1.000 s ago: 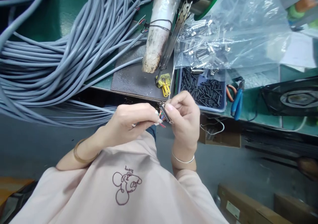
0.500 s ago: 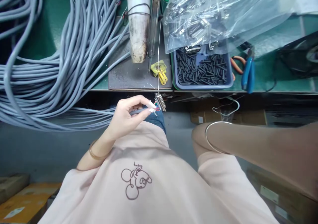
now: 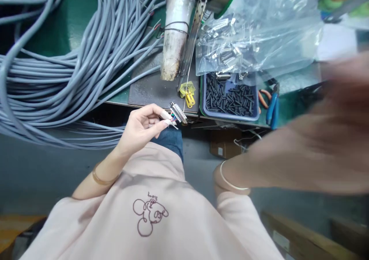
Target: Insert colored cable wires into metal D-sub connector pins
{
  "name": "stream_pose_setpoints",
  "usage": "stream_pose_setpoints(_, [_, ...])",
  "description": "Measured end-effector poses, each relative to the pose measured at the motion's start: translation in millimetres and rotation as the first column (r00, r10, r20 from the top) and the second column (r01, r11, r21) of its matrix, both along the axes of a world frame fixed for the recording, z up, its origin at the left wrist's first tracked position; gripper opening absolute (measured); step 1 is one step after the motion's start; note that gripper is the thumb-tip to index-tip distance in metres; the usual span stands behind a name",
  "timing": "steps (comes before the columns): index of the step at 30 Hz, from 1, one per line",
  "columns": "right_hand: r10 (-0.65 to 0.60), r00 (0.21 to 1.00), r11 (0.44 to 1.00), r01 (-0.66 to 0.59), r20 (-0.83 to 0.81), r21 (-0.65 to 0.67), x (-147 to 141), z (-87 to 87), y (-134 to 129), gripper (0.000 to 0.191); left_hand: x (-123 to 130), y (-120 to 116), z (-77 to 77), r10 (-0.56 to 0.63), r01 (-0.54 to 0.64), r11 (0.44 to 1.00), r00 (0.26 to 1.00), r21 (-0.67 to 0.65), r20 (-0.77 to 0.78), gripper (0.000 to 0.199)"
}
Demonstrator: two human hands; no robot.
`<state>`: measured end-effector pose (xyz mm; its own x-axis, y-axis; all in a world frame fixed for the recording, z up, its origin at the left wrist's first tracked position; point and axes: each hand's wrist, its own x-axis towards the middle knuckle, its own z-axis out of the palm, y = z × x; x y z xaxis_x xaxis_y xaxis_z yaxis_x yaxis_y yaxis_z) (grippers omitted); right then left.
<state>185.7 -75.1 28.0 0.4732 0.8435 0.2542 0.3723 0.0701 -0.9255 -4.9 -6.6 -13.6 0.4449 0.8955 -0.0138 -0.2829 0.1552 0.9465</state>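
My left hand [image 3: 147, 125] pinches the end of a grey cable between thumb and fingertips, which look wrapped in white. Thin coloured wires run from the pinch to a metal connector [image 3: 178, 113] with a row of pins, tilted just past the fingertips at the table edge. A thin bright strand comes down to the connector from above. My right hand [image 3: 346, 110] is raised at the right edge, smeared by motion, so its fingers cannot be made out. Yellow pieces [image 3: 189, 97] lie on the dark mat [image 3: 147, 90] beyond the connector.
Grey cables [image 3: 86, 64] fill the left side. A wrapped white cylinder [image 3: 174, 40] hangs over the mat. The blue tray [image 3: 256, 113] holds small black tubes, with a clear bag [image 3: 276, 48] of metal parts over its back. Pliers [image 3: 272, 108] lie right of it.
My right hand has come into view at the right, where only the forearm showed. The view has shifted, and the left hand with the connector sits slightly further left, the connector tilted more.
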Motion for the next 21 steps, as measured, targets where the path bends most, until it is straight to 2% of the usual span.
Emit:
stream_pose_setpoints(2, [0.04,0.961,0.991,-0.074,0.275,0.114,1.8,-8.0,9.2,0.024,-1.3,3.4,0.5,-0.047,0.051,0.996,0.997,-0.07,0.055,0.026])
stream_pose_setpoints(3, [0.094,0.902,0.979,-0.16,0.422,0.125,2.1,-14.7,13.2,0.024,-1.7,4.9,0.2,-0.056,0.063,0.993,0.996,-0.099,0.074,0.029])
stream_pose_setpoints(4, [0.166,0.826,0.962,-0.255,0.539,0.095,2.3,-22.4,16.4,0.027,-1.8,6.2,-0.5,-0.054,0.065,0.99,0.995,-0.126,0.087,0.03])
stream_pose_setpoints(5, [0.269,0.751,0.939,-0.345,0.603,0.011,2.6,-30.1,18.7,0.029,-1.6,7.3,-1.4,-0.05,0.065,0.987,0.994,-0.15,0.1,0.031])
stream_pose_setpoints(6, [0.303,0.72,0.923,-0.384,0.624,-0.005,3.2,-36.7,19.8,0.027,-1.1,8.2,-2.4,-0.045,0.063,0.983,0.993,-0.17,0.11,0.032])
stream_pose_setpoints(7, [0.291,0.723,0.921,-0.388,0.627,0.02,3.9,-41.4,19.9,0.021,-0.2,8.9,-3.2,-0.04,0.062,0.981,0.992,-0.184,0.117,0.032])
stream_pose_setpoints(9, [0.207,0.798,0.932,-0.336,0.566,0.134,5.4,-43.6,17.1,0.016,2.2,10.0,-4.2,-0.032,0.055,0.979,0.992,-0.194,0.121,0.03])
stream_pose_setpoints(12, [0.161,0.908,0.917,-0.283,0.387,0.282,5.7,-33.2,7.7,0.022,6.2,11.0,-3.8,-0.012,0.026,0.984,0.997,-0.174,0.081,0.023])
stream_pose_setpoints(15, [0.184,0.925,0.891,-0.3,0.332,0.342,1.5,-24.5,-1.3,0.021,8.9,11.7,-3.1,0.012,-0.009,0.987,1.0,-0.158,0.014,0.012])
stream_pose_setpoints(18, [0.045,0.924,0.893,-0.207,0.38,0.4,-5.5,-29.7,-3.5,0.019,9.7,12.3,-2.9,0.012,-0.011,0.987,1.0,-0.159,0.005,0.01])
stream_pose_setpoints(21, [-0.07,0.946,0.888,-0.086,0.317,0.452,-9.7,-43.2,1.1,0.022,9.4,13.3,-2.8,-0.035,0.039,0.987,0.999,-0.154,0.028,0.016])
